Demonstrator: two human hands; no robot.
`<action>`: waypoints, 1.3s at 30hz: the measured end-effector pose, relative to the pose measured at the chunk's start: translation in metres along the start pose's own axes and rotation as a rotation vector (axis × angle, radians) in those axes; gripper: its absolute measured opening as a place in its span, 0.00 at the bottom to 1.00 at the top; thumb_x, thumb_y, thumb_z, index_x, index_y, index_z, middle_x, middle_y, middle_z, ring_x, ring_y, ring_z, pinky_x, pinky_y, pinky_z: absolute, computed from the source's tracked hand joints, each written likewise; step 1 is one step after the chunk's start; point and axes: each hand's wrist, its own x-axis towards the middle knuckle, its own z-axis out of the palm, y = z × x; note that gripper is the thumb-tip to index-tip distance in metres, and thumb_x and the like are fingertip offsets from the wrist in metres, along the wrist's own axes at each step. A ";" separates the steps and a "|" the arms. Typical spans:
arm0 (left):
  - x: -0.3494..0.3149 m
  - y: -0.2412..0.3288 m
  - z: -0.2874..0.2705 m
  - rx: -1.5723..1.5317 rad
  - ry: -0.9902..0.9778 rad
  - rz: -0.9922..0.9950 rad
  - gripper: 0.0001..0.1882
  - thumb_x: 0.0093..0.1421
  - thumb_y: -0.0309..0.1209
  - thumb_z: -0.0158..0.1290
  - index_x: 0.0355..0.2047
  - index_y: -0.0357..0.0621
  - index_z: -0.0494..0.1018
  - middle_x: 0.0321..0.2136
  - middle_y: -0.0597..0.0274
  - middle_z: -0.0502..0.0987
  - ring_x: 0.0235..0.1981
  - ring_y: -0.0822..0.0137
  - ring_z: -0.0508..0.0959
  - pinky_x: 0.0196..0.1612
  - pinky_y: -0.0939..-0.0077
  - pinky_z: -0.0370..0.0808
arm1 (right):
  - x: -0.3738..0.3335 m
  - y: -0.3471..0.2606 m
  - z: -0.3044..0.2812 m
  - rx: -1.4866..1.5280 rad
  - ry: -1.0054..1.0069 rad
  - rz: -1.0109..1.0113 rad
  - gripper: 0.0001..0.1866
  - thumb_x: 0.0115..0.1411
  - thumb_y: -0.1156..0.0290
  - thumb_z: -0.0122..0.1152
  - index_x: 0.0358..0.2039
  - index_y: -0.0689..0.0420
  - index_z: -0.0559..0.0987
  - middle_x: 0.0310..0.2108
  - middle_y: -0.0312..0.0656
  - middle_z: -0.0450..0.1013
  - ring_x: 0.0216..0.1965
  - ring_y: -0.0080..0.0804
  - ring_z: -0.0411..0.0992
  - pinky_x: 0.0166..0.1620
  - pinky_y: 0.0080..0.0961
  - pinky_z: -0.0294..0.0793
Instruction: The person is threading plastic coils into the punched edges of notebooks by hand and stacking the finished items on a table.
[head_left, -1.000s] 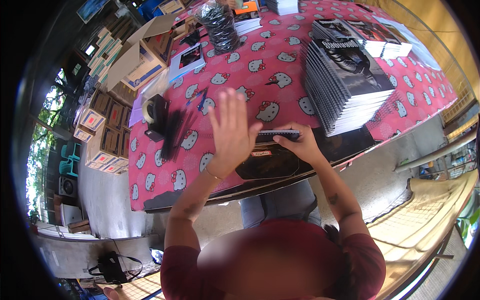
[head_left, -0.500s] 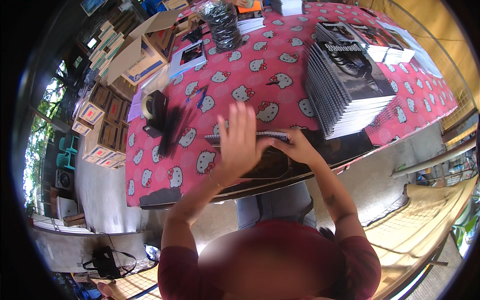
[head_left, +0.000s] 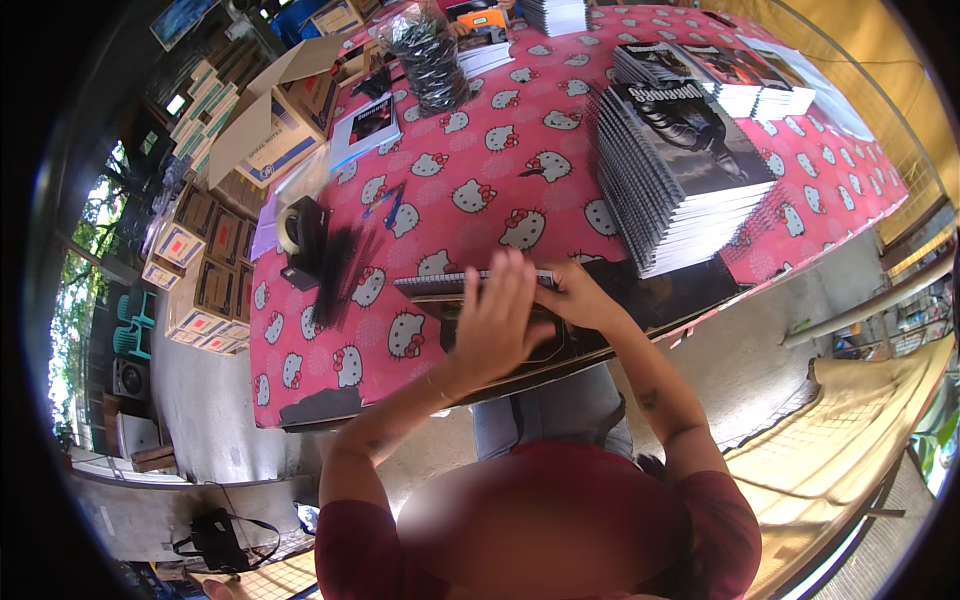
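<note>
A spiral notebook (head_left: pixel 428 287) stands on its edge near the front of the table, its coil-bound side upward. My right hand (head_left: pixel 578 298) grips its right end, thumb on the near side. Against the notebook's near face and top edge lies my left hand (head_left: pixel 498 318), fingers stretched and thumb out, slightly blurred. It covers the notebook's middle, and the lower part is hard to make out. Right of my hands rises a tall stack of spiral notebooks (head_left: pixel 680 180) with dark covers. Loose black plastic coils (head_left: pixel 345 275) lie to the left.
A black tape dispenser (head_left: pixel 304 240) and blue-handled scissors (head_left: pixel 385 203) are on the pink patterned table (head_left: pixel 470 235). Farther back stand a wrapped bundle of black coils (head_left: pixel 430 65), an open carton (head_left: pixel 285 125) and more notebook stacks (head_left: pixel 740 80). Cartons (head_left: pixel 205 290) pile up beyond the left edge.
My left hand has come down and slightly right, from above the notebook's top edge onto its near side. The right hand keeps its grip. The whole view has shifted a little.
</note>
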 end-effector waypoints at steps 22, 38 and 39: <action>0.035 -0.015 -0.029 -0.395 0.115 -0.094 0.11 0.60 0.37 0.62 0.38 0.46 0.77 0.30 0.61 0.81 0.31 0.57 0.81 0.63 0.53 0.64 | 0.019 -0.046 -0.057 -0.012 -0.178 0.280 0.05 0.62 0.78 0.63 0.37 0.67 0.82 0.31 0.39 0.80 0.36 0.21 0.77 0.43 0.22 0.78; 0.155 -0.021 -0.131 -0.374 0.874 0.178 0.15 0.57 0.16 0.54 0.45 0.38 0.79 0.41 0.51 0.82 0.40 0.54 0.82 0.42 0.63 0.78 | -0.018 -0.151 -0.139 -1.116 0.957 -0.199 0.20 0.62 0.69 0.66 0.53 0.62 0.79 0.50 0.50 0.77 0.55 0.42 0.73 0.57 0.36 0.70; 0.178 -0.020 -0.117 -0.525 0.843 0.260 0.15 0.59 0.17 0.54 0.46 0.39 0.78 0.44 0.55 0.82 0.46 0.54 0.82 0.48 0.63 0.77 | -0.024 -0.146 -0.165 -1.010 0.967 -0.107 0.21 0.62 0.69 0.67 0.55 0.62 0.78 0.50 0.49 0.78 0.54 0.39 0.73 0.56 0.34 0.70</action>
